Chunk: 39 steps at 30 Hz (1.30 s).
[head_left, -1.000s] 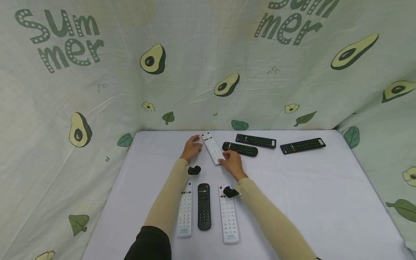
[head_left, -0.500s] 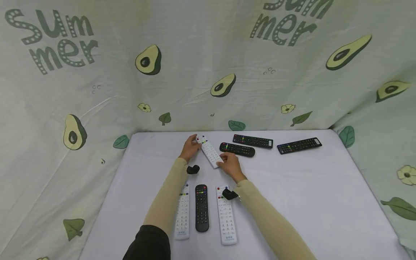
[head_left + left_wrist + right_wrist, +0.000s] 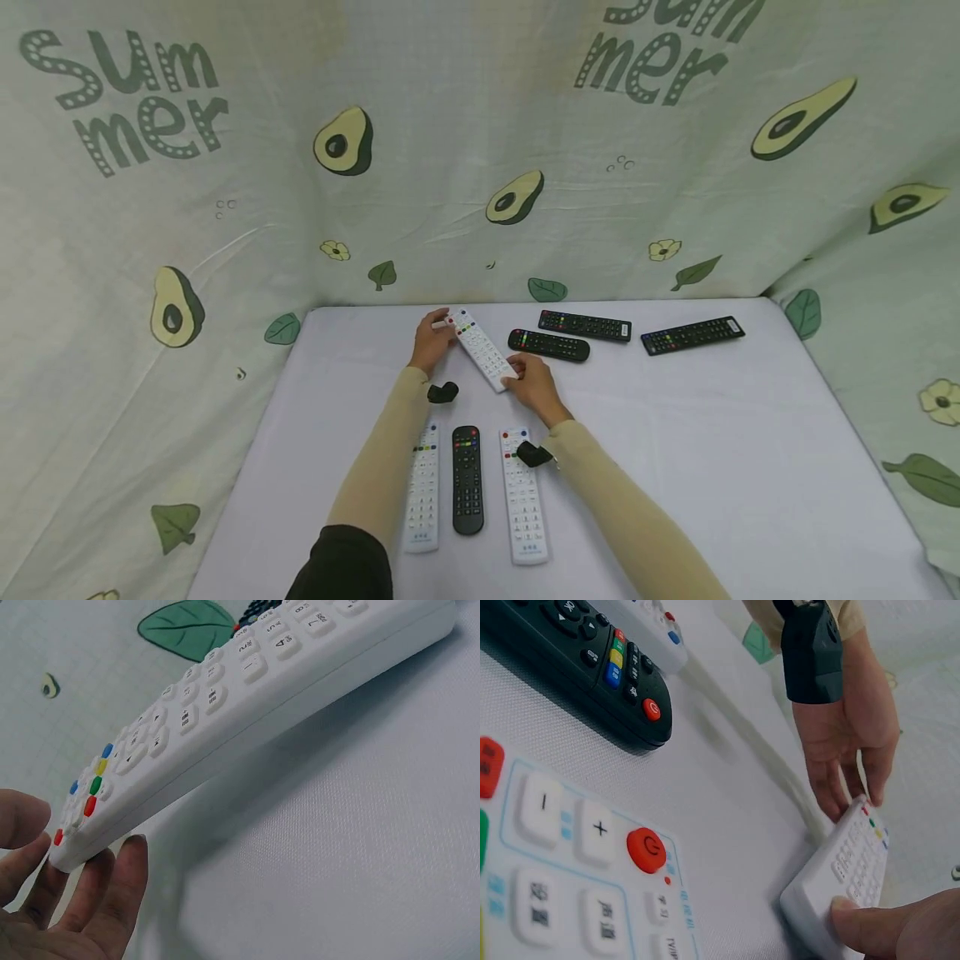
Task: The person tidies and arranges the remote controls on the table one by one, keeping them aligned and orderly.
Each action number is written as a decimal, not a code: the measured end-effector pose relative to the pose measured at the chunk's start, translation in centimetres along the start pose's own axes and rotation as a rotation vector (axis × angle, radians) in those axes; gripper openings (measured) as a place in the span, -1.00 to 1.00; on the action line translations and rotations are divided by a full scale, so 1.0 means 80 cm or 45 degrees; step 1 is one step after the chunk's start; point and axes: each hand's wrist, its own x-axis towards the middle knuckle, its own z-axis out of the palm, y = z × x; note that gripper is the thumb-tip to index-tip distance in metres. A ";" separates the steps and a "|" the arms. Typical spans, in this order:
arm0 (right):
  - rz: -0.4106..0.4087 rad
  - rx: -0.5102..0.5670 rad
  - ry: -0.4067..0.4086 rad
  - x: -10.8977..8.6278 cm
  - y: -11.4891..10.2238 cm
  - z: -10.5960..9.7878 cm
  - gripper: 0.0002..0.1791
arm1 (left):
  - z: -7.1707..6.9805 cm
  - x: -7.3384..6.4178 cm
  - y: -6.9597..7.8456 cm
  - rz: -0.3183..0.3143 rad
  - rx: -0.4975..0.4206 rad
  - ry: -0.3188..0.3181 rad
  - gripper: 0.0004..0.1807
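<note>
A white remote control (image 3: 483, 353) lies slantwise between the two hands, its top end with coloured buttons pointing away to the left. At that end the left hand (image 3: 431, 346) holds it; in the left wrist view the fingers (image 3: 120, 896) reach under the end and the thumb is above. That end is raised, with a shadow below the remote. The right hand (image 3: 534, 386) grips the near end, its thumb (image 3: 870, 928) on the button face in the right wrist view. The right hand's other fingers are mostly hidden there.
Nearer the person lie a white remote (image 3: 422, 500), a black remote (image 3: 467, 482) and another white remote (image 3: 525, 508), side by side under the forearms. Farther back are three black remotes (image 3: 550, 345). A printed cloth (image 3: 450, 125) hangs behind the white table (image 3: 675, 467).
The white remote's top end has swung left and the remote has come slightly nearer the person. The left hand has gone from beside that end to holding it; the right hand keeps its grip.
</note>
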 end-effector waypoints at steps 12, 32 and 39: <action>-0.073 0.015 0.026 -0.011 0.007 0.004 -0.55 | -0.001 -0.017 0.018 0.045 -0.107 0.069 -0.63; -0.064 0.097 -0.015 -0.083 0.017 -0.054 -0.53 | 0.015 -0.064 0.042 0.087 -0.144 -0.154 -0.70; -0.020 0.097 -0.027 -0.124 0.030 -0.069 -0.57 | 0.033 -0.091 0.046 0.085 -0.129 -0.305 -0.71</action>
